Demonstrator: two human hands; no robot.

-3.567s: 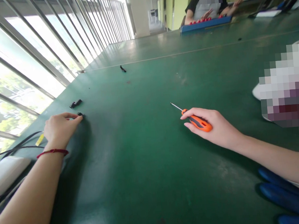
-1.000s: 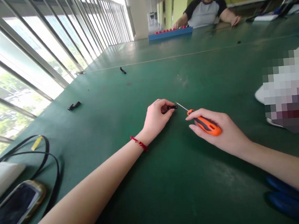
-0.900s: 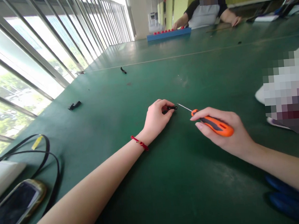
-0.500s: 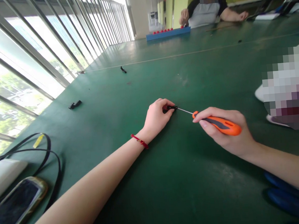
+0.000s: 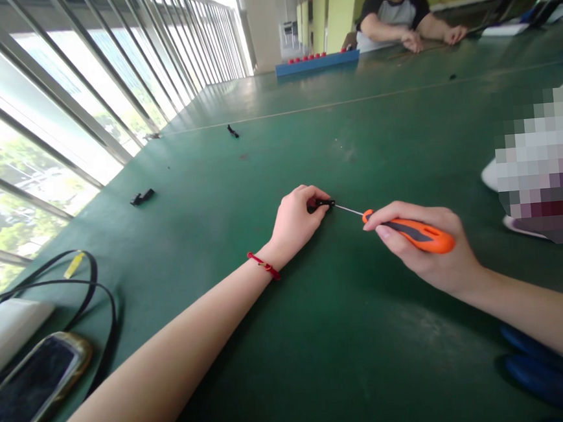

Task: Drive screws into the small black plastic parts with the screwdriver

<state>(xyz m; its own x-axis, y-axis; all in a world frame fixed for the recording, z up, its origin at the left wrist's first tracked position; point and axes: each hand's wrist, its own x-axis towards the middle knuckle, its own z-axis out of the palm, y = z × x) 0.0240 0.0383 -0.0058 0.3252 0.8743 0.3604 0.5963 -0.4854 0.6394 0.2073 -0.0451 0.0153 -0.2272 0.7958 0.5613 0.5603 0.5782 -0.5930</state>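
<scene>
Between the thumb and fingers of my left hand [image 5: 300, 217] is a small black part [image 5: 326, 203], low over the green table [image 5: 350, 335]. The fingers cover most of it, so its kind cannot be made out. My right hand [image 5: 430, 245] is closed around the orange and grey handle of a screwdriver [image 5: 427, 235]. Its thin metal shaft points left, and the tip meets the right end of the black part. Whether the tip sits in a screw is too small to see. A red bracelet [image 5: 265, 266] circles my left wrist.
Two small black pieces [image 5: 142, 197] [image 5: 232, 131] lie further left. A phone [image 5: 36, 386], a white block [image 5: 13, 336] and a black cable [image 5: 111, 315] are at the near left. Metal railings [image 5: 105, 75] border the left side. Across sits a person [image 5: 393, 17] behind a blue strip [image 5: 318, 63] with red knobs.
The person across has lowered one hand from beside the blue strip, bringing it toward the other at the table edge. My hands, the screwdriver and the black part look almost unmoved.
</scene>
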